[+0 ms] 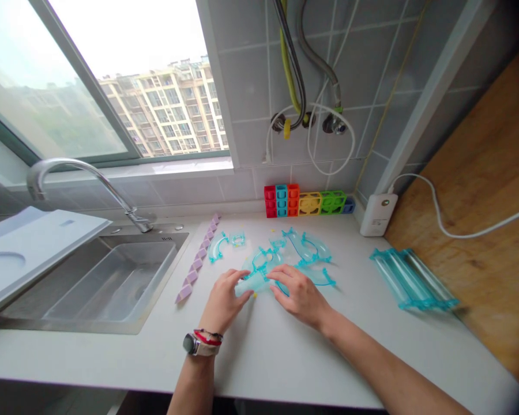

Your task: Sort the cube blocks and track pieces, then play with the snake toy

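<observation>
Both my hands rest on the white countertop (285, 357) over a pile of clear teal plastic track pieces (303, 251). My left hand (224, 300), with a watch and red band on its wrist, pinches the left edge of a teal piece (254, 280). My right hand (300, 294) presses its curled fingers on the right side of the same piece. A separate curved teal piece (217, 246) and a small ring-shaped one (238, 239) lie just behind my left hand.
A steel sink (108, 282) with a tap (75, 173) is at the left. A purple zigzag strip (198, 260) lies beside it. Coloured blocks (307, 202) line the tiled wall. Straight teal tubes (410, 279) lie right, near a white plug box (378, 214) and wooden board (480, 219).
</observation>
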A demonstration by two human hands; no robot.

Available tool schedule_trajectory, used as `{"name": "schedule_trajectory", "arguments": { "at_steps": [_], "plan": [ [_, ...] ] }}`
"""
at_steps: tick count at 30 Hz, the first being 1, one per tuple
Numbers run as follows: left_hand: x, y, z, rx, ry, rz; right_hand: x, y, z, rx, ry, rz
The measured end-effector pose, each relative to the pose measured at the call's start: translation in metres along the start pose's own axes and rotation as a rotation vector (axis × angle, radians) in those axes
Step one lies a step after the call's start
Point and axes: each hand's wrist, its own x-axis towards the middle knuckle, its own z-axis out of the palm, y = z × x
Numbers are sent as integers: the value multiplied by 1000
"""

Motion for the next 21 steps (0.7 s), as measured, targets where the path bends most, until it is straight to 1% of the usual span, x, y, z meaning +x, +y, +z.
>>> {"name": "schedule_trajectory", "arguments": {
  "at_steps": [7,12,17,21],
  "plan": [
    [-3,0,-2,-37,14,3,1,4,-2,27,24,1],
    [-6,1,-8,-50,34,-13,1,13,-3,0,54,78],
    [-11,4,-16,-83,111,-50,0,16,-1,-21,10,123],
    [-14,7,-23,-137,199,-131,0,15,0,-44,-17,144]
  ]
}}
